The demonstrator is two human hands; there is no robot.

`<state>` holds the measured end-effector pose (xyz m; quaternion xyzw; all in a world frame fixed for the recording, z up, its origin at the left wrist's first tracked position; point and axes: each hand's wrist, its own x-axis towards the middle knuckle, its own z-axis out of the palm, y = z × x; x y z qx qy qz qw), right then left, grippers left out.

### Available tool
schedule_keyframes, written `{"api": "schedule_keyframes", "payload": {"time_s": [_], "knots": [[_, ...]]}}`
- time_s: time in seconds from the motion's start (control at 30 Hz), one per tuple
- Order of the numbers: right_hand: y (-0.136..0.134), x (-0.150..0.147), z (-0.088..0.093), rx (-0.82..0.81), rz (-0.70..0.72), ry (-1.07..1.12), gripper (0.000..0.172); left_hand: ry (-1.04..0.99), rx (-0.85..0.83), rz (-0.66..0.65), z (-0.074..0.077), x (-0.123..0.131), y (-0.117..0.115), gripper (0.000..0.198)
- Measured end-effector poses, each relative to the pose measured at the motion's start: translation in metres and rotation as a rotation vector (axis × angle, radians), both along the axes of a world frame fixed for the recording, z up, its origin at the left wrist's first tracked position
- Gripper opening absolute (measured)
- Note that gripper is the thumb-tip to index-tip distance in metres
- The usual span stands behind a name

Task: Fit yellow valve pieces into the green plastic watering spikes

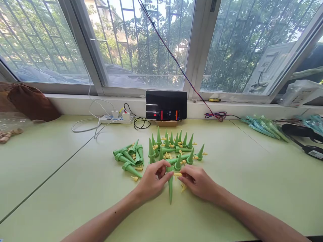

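While the left hand (152, 181) pinches a green spike (171, 191) at lower centre, the right hand (199, 183) grips a yellow valve (177, 174) against it; more spikes (164, 148) crowd just above, phone (168, 115) beyond.

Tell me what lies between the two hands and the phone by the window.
Head view: a cluster of green spikes, some upright, some lying, with small yellow pieces among them.

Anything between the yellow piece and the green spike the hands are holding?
Nothing visible. The right hand has the yellow piece at the wide end of the spike in the left hand; the pile lies beyond.
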<state>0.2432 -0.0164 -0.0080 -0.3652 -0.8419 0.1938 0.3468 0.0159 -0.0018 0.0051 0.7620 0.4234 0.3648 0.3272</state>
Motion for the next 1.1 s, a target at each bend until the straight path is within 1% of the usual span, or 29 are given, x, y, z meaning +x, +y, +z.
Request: {"api": "schedule_keyframes", "payload": {"time_s": [0.13,0.4,0.8,1.1], "knots": [[0.0007,-0.0007,0.0009,0.016,-0.003,-0.011,0.029,-0.002,0.009,-0.006,0.0006,0.0001,0.0,0.018],[0.0007,-0.0003,0.0014,0.008,0.003,-0.024,0.029,-0.02,0.034,-0.01,0.0,-0.0003,0.0003,0.016],[-0.0002,-0.0001,0.002,0.025,-0.011,-0.031,0.032,-0.006,0.012,-0.001,0.0023,0.0006,-0.0013,0.016],[0.001,-0.0007,0.0003,0.007,-0.011,0.016,0.027,0.005,0.005,-0.003,0.0042,0.0009,-0.0012,0.018]]}}
